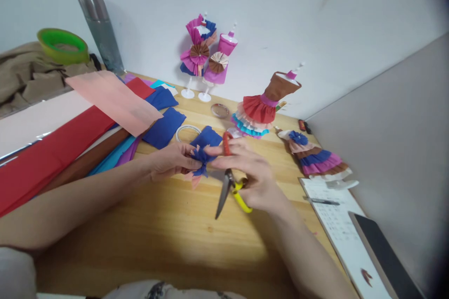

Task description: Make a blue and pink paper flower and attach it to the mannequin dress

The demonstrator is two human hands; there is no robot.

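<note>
My left hand [175, 159] pinches a small blue and peach crepe paper flower [200, 159] over the middle of the table. Fingers of my right hand [250, 168] reach to the flower's right side and seem to touch its petals. Scissors [226, 189] with a red and a yellow handle hang from that same hand, their blades pointing down toward the table. A blue piece of crepe paper [207, 135] lies just behind the flower, near a white tape ring [180, 131]. Peach paper [193, 180] shows under the flower.
Folded crepe strips [115, 103] in several colours cover the left side. Small dress forms [268, 98] in paper dresses stand along the wall; another dressed form [315, 156] lies at right. A bottle [100, 28], green tape roll [63, 46], written sheet [333, 215] and phone-like dark slab [384, 252] surround the workspace.
</note>
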